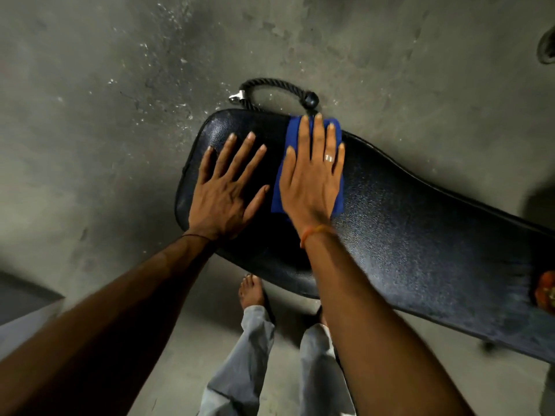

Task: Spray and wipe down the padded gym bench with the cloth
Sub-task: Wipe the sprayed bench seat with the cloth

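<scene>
The black padded gym bench (414,235) runs from upper left to lower right across the view. A folded blue cloth (292,136) lies flat on the pad near its far edge. My right hand (312,178) presses flat on the cloth, fingers spread and pointing away from me. My left hand (225,187) rests flat on the bare pad just left of the cloth, fingers apart, holding nothing. No spray bottle can be made out with certainty; a blurred orange object (546,291) sits at the bench's right edge.
A black rope handle with a metal clip (270,91) lies on the grey concrete floor (105,115) just beyond the bench's end. My bare feet and grey trousers (255,340) stand close to the bench's near side. A dark object (548,49) sits at the top right.
</scene>
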### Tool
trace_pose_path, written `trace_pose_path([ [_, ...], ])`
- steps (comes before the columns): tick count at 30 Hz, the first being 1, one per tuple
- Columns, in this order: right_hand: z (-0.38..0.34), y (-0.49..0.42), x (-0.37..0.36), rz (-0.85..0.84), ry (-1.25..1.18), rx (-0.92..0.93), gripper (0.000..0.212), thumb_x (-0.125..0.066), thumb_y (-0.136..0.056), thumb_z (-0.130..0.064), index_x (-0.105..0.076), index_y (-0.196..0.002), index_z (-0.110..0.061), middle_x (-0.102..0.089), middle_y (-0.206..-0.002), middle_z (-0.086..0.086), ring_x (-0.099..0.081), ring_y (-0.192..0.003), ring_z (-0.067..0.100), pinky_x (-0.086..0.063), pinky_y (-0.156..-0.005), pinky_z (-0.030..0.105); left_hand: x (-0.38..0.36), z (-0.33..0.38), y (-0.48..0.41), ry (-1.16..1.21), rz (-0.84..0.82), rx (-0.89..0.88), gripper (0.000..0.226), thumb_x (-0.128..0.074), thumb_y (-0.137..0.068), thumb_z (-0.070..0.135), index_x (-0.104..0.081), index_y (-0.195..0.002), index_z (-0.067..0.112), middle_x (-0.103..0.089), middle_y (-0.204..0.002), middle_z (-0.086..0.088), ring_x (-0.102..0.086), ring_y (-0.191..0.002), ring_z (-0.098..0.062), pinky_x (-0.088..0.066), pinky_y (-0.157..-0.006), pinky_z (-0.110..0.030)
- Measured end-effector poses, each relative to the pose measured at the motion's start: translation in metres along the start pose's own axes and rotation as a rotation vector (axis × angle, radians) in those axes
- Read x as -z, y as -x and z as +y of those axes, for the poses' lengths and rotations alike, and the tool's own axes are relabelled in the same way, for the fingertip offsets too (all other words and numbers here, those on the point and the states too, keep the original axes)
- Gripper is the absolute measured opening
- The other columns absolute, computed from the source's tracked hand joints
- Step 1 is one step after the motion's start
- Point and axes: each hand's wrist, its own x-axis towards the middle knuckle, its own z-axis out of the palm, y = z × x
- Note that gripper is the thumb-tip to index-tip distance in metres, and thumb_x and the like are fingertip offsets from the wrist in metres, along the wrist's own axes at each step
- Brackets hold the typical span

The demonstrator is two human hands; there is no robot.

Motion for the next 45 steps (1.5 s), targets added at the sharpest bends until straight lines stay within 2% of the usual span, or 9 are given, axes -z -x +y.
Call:
trace_pose_path([
  [3,-0.002,0.075,0.006,-0.065,0.016,0.038,0.061,-0.026,-0.112,-0.038,-0.009,-0.167,-0.019,-0.003,-0.175,0.007,-0.003,-0.162,0.025,-0.013,-0.13,0.05,0.003,-0.004,0.0,0.044,0.0,-0.015,0.066,-0.028,-0.104,0.058,-0.016,-0.163,0.03,-0.009,-0.171,0.003,-0.005,-0.159,-0.021,-0.012,-0.127,-0.05],
  [6,-0.003,0.115,0.005,-0.113,0.035,0.078,0.062,-0.029,-0.111,-0.04,-0.012,-0.167,-0.02,-0.005,-0.175,0.008,-0.006,-0.162,0.026,-0.016,-0.129,0.053,0.002,-0.021,0.014,0.114,0.025,0.111,0.066,-0.03,-0.103,0.058,-0.021,-0.162,0.03,-0.012,-0.171,0.004,-0.008,-0.159,-0.021,-0.015,-0.127,-0.047],
  [10,-0.013,0.053,0.001,-0.081,0.051,0.133,0.061,-0.026,-0.11,-0.04,-0.013,-0.166,-0.02,-0.008,-0.175,0.008,-0.008,-0.162,0.027,-0.013,-0.13,0.052,-0.004,-0.031,0.023,0.18,0.043,0.183,0.065,-0.03,-0.103,0.056,-0.019,-0.162,0.03,-0.011,-0.171,0.003,-0.006,-0.159,-0.022,-0.014,-0.127,-0.049],
  [15,-0.037,-0.036,-0.009,-0.015,0.004,0.032,0.058,-0.022,-0.109,-0.039,-0.026,-0.164,-0.019,-0.024,-0.171,0.009,-0.017,-0.16,0.029,-0.018,-0.128,0.052,-0.005,-0.032,0.023,0.177,0.056,0.179,0.063,-0.03,-0.104,0.054,-0.019,-0.162,0.031,-0.011,-0.171,0.004,-0.007,-0.159,-0.021,-0.015,-0.127,-0.048],
  [20,-0.037,0.061,-0.002,-0.08,0.055,0.111,0.062,-0.024,-0.112,-0.04,-0.006,-0.167,-0.02,-0.002,-0.175,0.008,-0.002,-0.162,0.024,-0.012,-0.13,0.051,-0.002,-0.032,0.023,0.186,0.055,0.171,0.063,-0.03,-0.103,0.052,-0.022,-0.161,0.029,-0.015,-0.171,0.002,-0.01,-0.159,-0.022,-0.018,-0.126,-0.049],
  [23,-0.035,0.119,-0.004,-0.123,0.072,0.161,0.064,-0.033,-0.11,-0.04,-0.012,-0.166,-0.02,-0.008,-0.175,0.007,-0.007,-0.162,0.025,-0.018,-0.129,0.052,0.0,-0.033,0.023,0.185,0.058,0.173,0.062,-0.03,-0.104,0.051,-0.023,-0.161,0.028,-0.015,-0.171,0.003,-0.01,-0.159,-0.022,-0.02,-0.125,-0.049],
  [33,-0.066,-0.046,-0.016,-0.06,-0.008,0.171,0.06,-0.021,-0.108,-0.041,-0.028,-0.163,-0.019,-0.027,-0.171,0.006,-0.02,-0.16,0.027,-0.016,-0.129,0.051,-0.006,-0.034,0.025,0.198,0.097,0.151,0.06,-0.037,-0.105,0.044,-0.025,-0.161,0.027,-0.018,-0.17,0.002,-0.01,-0.159,-0.022,-0.018,-0.126,-0.049],
  [40,-0.047,0.088,-0.009,-0.111,0.069,0.254,0.061,-0.026,-0.111,-0.041,-0.013,-0.166,-0.019,-0.009,-0.175,0.006,-0.009,-0.162,0.026,-0.02,-0.129,0.052,-0.005,-0.035,0.024,0.208,0.09,0.145,0.06,-0.031,-0.104,0.044,-0.026,-0.161,0.026,-0.018,-0.17,0.001,-0.011,-0.158,-0.023,-0.018,-0.126,-0.049],
  [45,-0.063,0.037,-0.014,-0.077,0.032,0.236,0.06,-0.024,-0.11,-0.041,-0.018,-0.166,-0.02,-0.013,-0.174,0.006,-0.011,-0.162,0.025,-0.015,-0.13,0.05,-0.007,-0.035,0.024,0.195,0.132,0.146,0.058,-0.031,-0.104,0.04,-0.028,-0.16,0.025,-0.022,-0.169,0.001,-0.015,-0.158,-0.022,-0.02,-0.126,-0.048],
])
